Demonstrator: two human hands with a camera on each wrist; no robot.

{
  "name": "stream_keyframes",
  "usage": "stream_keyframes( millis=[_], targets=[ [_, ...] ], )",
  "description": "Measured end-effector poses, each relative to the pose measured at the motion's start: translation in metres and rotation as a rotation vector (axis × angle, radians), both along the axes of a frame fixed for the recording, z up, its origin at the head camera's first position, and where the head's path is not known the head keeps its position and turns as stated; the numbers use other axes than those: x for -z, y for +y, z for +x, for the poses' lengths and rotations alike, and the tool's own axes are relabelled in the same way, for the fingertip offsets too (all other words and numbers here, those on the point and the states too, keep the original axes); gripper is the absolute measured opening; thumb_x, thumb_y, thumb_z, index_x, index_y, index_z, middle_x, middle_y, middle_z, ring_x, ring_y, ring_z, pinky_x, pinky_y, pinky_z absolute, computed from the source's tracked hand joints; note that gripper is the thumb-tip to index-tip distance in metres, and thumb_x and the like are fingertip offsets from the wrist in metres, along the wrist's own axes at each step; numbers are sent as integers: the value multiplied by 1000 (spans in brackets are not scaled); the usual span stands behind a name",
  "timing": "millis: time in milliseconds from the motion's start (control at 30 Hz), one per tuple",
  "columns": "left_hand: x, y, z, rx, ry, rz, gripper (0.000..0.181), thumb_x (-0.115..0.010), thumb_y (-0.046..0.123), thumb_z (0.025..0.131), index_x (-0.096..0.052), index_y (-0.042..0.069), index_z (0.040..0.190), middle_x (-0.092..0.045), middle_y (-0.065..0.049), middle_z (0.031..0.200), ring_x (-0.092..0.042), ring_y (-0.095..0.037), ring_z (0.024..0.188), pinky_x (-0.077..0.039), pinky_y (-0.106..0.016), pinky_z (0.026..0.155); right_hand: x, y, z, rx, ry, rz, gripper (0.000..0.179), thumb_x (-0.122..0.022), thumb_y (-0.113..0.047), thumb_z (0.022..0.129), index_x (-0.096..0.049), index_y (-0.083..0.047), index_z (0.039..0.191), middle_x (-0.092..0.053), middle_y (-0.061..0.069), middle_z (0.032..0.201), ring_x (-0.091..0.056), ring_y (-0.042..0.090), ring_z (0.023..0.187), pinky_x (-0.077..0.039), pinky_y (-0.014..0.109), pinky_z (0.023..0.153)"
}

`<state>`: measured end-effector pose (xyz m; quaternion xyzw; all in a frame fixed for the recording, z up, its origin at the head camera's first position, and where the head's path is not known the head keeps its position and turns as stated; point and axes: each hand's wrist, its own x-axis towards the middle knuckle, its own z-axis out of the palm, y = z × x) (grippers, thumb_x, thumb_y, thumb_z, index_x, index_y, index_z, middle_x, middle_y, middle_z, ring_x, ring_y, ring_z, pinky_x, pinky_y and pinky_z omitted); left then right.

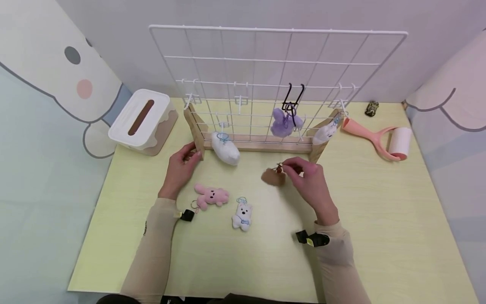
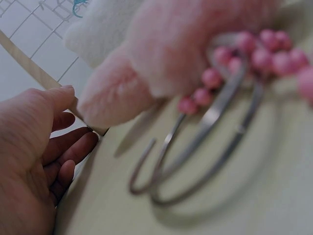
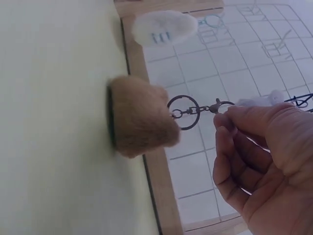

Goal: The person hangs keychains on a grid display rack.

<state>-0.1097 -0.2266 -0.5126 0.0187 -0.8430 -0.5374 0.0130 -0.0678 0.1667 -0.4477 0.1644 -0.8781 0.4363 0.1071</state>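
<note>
My right hand [image 1: 309, 181] pinches the metal clasp [image 3: 215, 106] of a keychain between thumb and forefinger. From its ring hangs a brown plush charm [image 3: 139, 117], low over the table in front of the rack. My left hand [image 1: 180, 169], fingers loosely bent, rests by the outer side of the rack's left wooden foot [image 1: 195, 131]. Close to the left wrist lies a pink plush rabbit [image 1: 212, 196] with a key ring and pink beads [image 2: 261, 58]. A white plush bear [image 1: 242, 216] lies face up between the hands.
The white wire grid rack [image 1: 262, 63] carries several hooks. On it hang a white plush [image 1: 225, 150], a purple plush [image 1: 282, 122] and another white plush [image 1: 326, 131]. A tissue box [image 1: 146, 120] stands left, a peach-handled lint roller [image 1: 373, 137] right, a small patterned item [image 1: 371, 108] behind.
</note>
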Motion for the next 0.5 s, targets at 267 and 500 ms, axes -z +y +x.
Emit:
stream_keyframes(
  millis=[267, 500],
  targets=[
    [1, -3, 1, 2, 17, -8, 46, -68, 33, 104, -64, 14, 146, -73, -14, 116, -60, -20, 95, -46, -23, 78, -17, 2, -12, 86, 62, -77, 6, -78, 1, 93, -78, 3, 98, -78, 12, 88, -62, 14, 71, -45, 12, 67],
    [2, -2, -1, 9, 17, -17, 47, -67, 36, 105, -64, 13, 146, -72, -15, 117, -61, -20, 95, -46, -23, 79, -36, 3, -16, 182, 108, -214, 5, -75, 0, 94, -78, 3, 96, -78, 14, 91, -62, 1, 73, -48, 13, 68]
  ],
)
